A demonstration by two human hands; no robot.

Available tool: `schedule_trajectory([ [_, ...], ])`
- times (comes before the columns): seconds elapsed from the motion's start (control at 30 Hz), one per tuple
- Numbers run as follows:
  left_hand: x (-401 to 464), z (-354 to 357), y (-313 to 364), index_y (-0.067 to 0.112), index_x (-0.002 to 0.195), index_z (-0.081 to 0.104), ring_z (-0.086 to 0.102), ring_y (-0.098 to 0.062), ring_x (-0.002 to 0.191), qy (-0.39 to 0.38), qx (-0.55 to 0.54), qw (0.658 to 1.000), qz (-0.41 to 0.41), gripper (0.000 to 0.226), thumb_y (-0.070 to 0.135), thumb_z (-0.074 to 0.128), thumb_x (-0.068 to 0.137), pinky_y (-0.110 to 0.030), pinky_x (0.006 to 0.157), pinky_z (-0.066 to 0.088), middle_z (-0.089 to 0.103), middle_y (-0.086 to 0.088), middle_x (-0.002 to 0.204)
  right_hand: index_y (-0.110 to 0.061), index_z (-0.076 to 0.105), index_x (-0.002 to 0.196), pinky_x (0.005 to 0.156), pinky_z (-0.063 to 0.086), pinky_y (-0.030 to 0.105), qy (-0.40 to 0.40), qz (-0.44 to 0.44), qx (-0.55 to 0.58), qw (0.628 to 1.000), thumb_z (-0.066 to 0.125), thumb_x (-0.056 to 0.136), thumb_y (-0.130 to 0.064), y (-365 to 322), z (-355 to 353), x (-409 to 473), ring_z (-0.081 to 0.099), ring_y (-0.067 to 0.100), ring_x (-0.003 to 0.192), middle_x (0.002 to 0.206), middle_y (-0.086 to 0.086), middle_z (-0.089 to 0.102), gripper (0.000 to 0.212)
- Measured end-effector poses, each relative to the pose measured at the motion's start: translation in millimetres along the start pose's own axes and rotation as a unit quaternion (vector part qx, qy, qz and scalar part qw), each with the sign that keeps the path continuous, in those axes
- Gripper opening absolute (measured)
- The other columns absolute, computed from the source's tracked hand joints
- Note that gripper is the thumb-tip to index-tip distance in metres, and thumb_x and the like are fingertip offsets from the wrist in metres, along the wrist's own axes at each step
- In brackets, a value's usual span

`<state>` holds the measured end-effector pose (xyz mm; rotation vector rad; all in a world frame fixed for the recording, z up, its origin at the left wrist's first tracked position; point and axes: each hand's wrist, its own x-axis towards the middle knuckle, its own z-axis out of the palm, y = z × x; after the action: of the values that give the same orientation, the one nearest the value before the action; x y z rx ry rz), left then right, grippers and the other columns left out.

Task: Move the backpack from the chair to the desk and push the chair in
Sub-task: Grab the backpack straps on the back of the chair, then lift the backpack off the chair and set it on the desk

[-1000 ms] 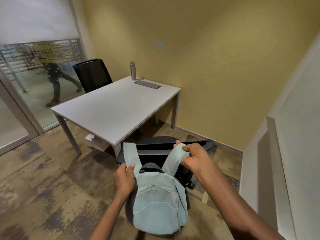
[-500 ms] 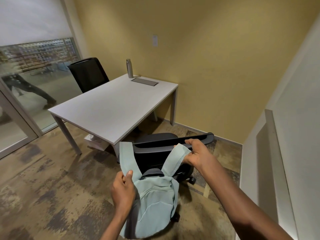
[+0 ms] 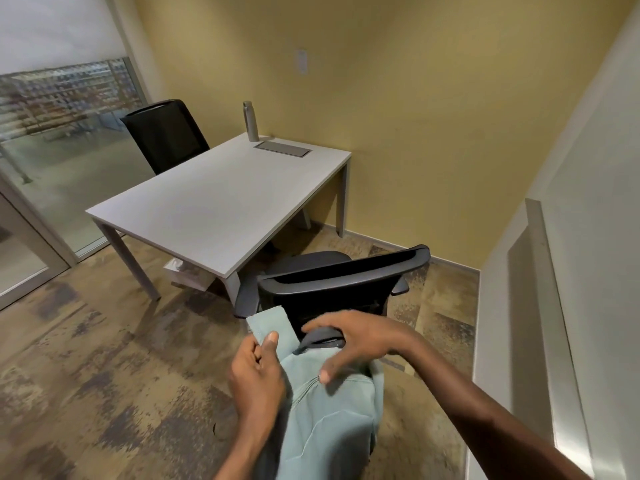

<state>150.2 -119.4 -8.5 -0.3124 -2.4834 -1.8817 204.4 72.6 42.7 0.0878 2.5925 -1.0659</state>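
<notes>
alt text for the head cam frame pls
Two hands handle a pale green backpack behind a black chair: the left hand pinches a strap, the right hand spreads open over its top. Beyond stands a white desk holding a bottle.

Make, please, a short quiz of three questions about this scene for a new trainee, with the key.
1. True or false: the backpack already lies on the desk.
2. Which hand pinches a shoulder strap? A) left hand B) right hand
3. Fill in: a metal ______ stands at the desk's far edge.

Key: 1 false, it is in front of the near chair; 2 A; 3 bottle.
</notes>
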Motion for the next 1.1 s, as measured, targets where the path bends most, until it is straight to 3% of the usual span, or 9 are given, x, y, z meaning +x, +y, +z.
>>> schedule_trajectory([
  [0.1, -2, 6, 10, -0.003, 0.074, 0.053, 0.033, -0.011, 0.049, -0.022, -0.029, 0.999, -0.015, 0.036, 0.024, 0.058, 0.097, -0.029, 0.049, 0.029, 0.041, -0.003, 0.056, -0.027, 0.060, 0.128, 0.091, 0.049, 0.026, 0.033, -0.001, -0.041, 0.999, 0.085, 0.069, -0.041, 4, 15, 0, 0.058, 0.008, 0.111, 0.126, -0.009, 0.065, 0.066],
  [0.2, -3, 11, 14, 0.003, 0.068, 0.045, 0.032, -0.016, 0.054, -0.047, -0.044, 0.997, -0.049, 0.039, 0.026, 0.057, 0.098, -0.032, 0.055, 0.027, 0.035, -0.006, 0.059, -0.025, 0.069, 0.079, 0.064, 0.042, 0.028, 0.104, 0.020, -0.032, 0.994, 0.081, 0.075, -0.026, 16, 16, -6, 0.053, 0.005, 0.071, 0.076, -0.005, 0.067, 0.013],
  [0.3, -1, 21, 17, 0.013, 0.067, 0.038, 0.027, -0.018, 0.055, -0.069, -0.045, 0.994, -0.067, 0.038, 0.026, 0.058, 0.097, -0.035, 0.056, 0.025, 0.030, -0.005, 0.060, -0.030, 0.054, 0.058, 0.053, 0.037, 0.022, 0.130, 0.016, -0.061, 0.989, 0.080, 0.077, -0.022, 23, 16, -14, 0.050, 0.005, 0.055, 0.057, -0.009, 0.057, 0.033],
  [0.5, 23, 44, 33, 0.018, 0.061, 0.031, 0.024, -0.015, 0.053, -0.100, -0.014, 0.993, -0.057, 0.046, 0.028, 0.060, 0.096, -0.033, 0.054, 0.022, 0.027, 0.003, 0.054, -0.016, 0.063, 0.063, 0.049, 0.038, 0.027, 0.236, 0.021, -0.046, 0.970, 0.066, 0.077, -0.007, 31, 7, -27, 0.057, 0.012, 0.055, 0.061, -0.002, 0.064, 0.018],
  [0.73, 55, 73, 70, 0.014, 0.063, 0.038, 0.028, -0.017, 0.055, -0.159, -0.025, 0.987, 0.012, 0.042, 0.030, 0.059, 0.096, -0.035, 0.056, 0.025, 0.033, -0.001, 0.056, -0.031, 0.055, 0.055, 0.044, 0.032, 0.014, 0.343, 0.046, -0.035, 0.937, 0.055, 0.069, 0.004, 32, -25, -39, 0.055, 0.002, 0.054, 0.056, -0.016, 0.060, 0.037],
  [0.87, 69, 89, 90, 0.012, 0.063, 0.044, 0.036, -0.017, 0.056, -0.206, 0.026, 0.976, 0.060, 0.048, 0.046, 0.061, 0.092, -0.034, 0.057, 0.030, 0.041, -0.003, 0.059, -0.021, 0.057, 0.058, 0.044, 0.032, 0.015, 0.375, 0.082, -0.036, 0.923, 0.049, 0.064, 0.005, 38, -47, -56, 0.055, 0.004, 0.052, 0.055, -0.013, 0.061, 0.029],
  [0.97, 72, 101, 101, 0.009, 0.095, 0.056, 0.059, -0.026, 0.091, -0.261, 0.169, 0.946, 0.088, 0.071, 0.078, 0.055, 0.077, -0.040, 0.072, 0.047, 0.062, -0.008, 0.096, -0.017, 0.063, 0.067, 0.046, 0.040, 0.024, 0.396, 0.096, -0.059, 0.911, 0.046, 0.063, 0.004, 47, -68, -76, 0.057, 0.003, 0.055, 0.060, -0.011, 0.064, 0.027],
  [1.03, 71, 112, 110, 0.003, 0.137, 0.039, 0.038, -0.040, 0.132, -0.286, 0.263, 0.913, 0.123, 0.111, 0.090, 0.048, 0.068, -0.051, 0.102, 0.043, 0.040, -0.022, 0.142, -0.021, 0.070, 0.073, 0.047, 0.044, 0.029, 0.409, 0.107, -0.048, 0.905, 0.044, 0.062, 0.003, 53, -83, -89, 0.059, 0.005, 0.056, 0.065, -0.010, 0.068, 0.037],
  [1.1, 65, 125, 126, 0.016, 0.148, 0.030, 0.023, -0.032, 0.145, -0.332, 0.222, 0.893, 0.208, 0.115, 0.090, 0.053, 0.063, -0.049, 0.112, 0.033, 0.026, -0.014, 0.156, -0.036, 0.067, 0.065, 0.044, 0.038, 0.022, 0.424, 0.112, -0.050, 0.897, 0.046, 0.063, 0.005, 60, -99, -102, 0.055, 0.000, 0.052, 0.059, -0.019, 0.065, 0.045],
])
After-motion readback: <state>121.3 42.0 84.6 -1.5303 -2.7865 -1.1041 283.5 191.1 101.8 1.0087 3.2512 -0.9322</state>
